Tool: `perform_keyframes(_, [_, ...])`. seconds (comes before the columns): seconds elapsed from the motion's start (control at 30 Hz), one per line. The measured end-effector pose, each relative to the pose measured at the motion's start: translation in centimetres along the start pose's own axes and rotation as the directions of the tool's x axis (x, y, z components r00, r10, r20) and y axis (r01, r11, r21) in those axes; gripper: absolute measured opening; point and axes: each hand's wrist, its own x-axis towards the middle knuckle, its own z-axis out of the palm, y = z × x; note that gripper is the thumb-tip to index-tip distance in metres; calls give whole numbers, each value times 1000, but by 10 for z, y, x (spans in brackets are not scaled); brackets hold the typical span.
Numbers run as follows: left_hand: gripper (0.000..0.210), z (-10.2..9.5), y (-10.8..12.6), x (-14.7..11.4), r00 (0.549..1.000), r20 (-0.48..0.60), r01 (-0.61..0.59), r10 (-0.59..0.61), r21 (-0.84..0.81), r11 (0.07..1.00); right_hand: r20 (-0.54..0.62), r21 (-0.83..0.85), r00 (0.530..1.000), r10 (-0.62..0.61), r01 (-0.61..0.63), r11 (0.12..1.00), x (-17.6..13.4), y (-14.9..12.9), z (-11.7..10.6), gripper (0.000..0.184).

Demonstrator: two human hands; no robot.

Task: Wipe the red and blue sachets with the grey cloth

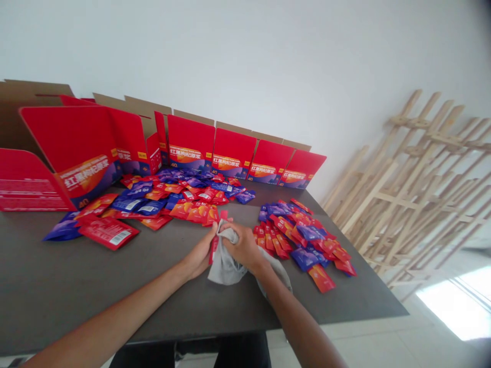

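Observation:
Near the front middle of the dark table, my left hand is closed around a red sachet, held upright with its edge showing. My right hand grips a grey cloth and presses it against the sachet. The cloth's loose end drapes down and trails behind my right wrist. Just beyond my hands lies a spread heap of red and purple sachets. To the right sits another pile of red and purple sachets, some of them in an overlapping row.
Several open red cartons stand along the wall at the back, with a larger open carton at the left. Wooden easels lean against the wall beyond the right edge of the table.

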Motion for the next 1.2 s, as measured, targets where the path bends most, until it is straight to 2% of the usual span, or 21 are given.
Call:
perform_keyframes(0.1, [53, -5, 8, 5, 993, -53, -108, 108, 3, 994, 244, -13, 970, -22, 26, 1000, -4, -2, 4, 24])
perform_keyframes(0.17, [55, -7, 10, 6, 989, -69, -127, 128, 12, 992, 290, -45, 957, -8, 22, 999, -5, -2, 7, 25])
perform_keyframes(0.23, [55, -7, 8, 6, 997, -29, -73, 73, 21, 997, 192, -67, 981, 4, 9, 998, -4, -2, 7, 25])
perform_keyframes(0.3, [53, -4, 3, 3, 1000, 14, -6, 6, 51, 999, -9, -66, 1000, 19, -19, 998, -1, -1, 4, 25])
perform_keyframes(0.37, [51, -1, -2, 0, 1000, 24, 14, -17, 94, 995, -188, -53, 981, 40, -51, 997, 2, 0, 0, 24])
perform_keyframes(0.43, [51, 1, -4, -2, 1000, 22, 5, -8, 114, 993, -241, -44, 969, 52, -65, 997, 4, 0, -3, 23])
perform_keyframes(0.5, [52, 0, -4, -1, 1000, 24, -17, 15, 104, 994, -162, -48, 986, 41, -49, 998, 2, 0, -2, 21])
perform_keyframes(0.57, [55, -4, 1, 2, 998, 17, -55, 53, 91, 994, 14, -45, 1000, 9, -8, 999, -1, 0, 1, 20])
perform_keyframes(0.67, [59, -8, 9, 6, 991, -22, -132, 135, 103, 986, 293, -23, 955, -50, 59, 998, -6, 0, 8, 22])
perform_keyframes(0.73, [61, -8, 11, 6, 988, -30, -145, 149, 119, 982, 339, -34, 939, -54, 69, 997, -6, 0, 10, 24])
perform_keyframes(0.8, [61, -7, 10, 4, 994, -12, -105, 108, 124, 987, 230, -68, 973, -10, 26, 997, -4, 1, 10, 26])
perform_keyframes(0.87, [59, -4, 6, 2, 999, 1, -52, 53, 124, 991, 44, -80, 998, 37, -33, 996, -1, 1, 7, 24])
perform_keyframes(0.93, [58, -3, 1, 1, 1000, -7, -23, 24, 131, 991, -96, -68, 994, 55, -62, 996, 2, 2, 5, 23])
perform_keyframes(0.97, [57, -2, 0, 0, 1000, -13, -23, 25, 136, 990, -121, -64, 991, 56, -64, 996, 3, 2, 4, 22])
perform_keyframes(1.03, [56, -2, 0, 0, 999, -14, -40, 42, 151, 988, -53, -66, 997, 49, -52, 996, 3, 3, 3, 22])
perform_keyframes(1.1, [56, -4, 4, 2, 996, -26, -82, 88, 169, 982, 136, -70, 990, 22, -12, 997, 0, 3, 4, 23])
perform_keyframes(1.2, [53, -8, 14, 6, 973, -95, -185, 210, 220, 958, 436, -75, 900, -27, 66, 995, -5, 3, 7, 21])
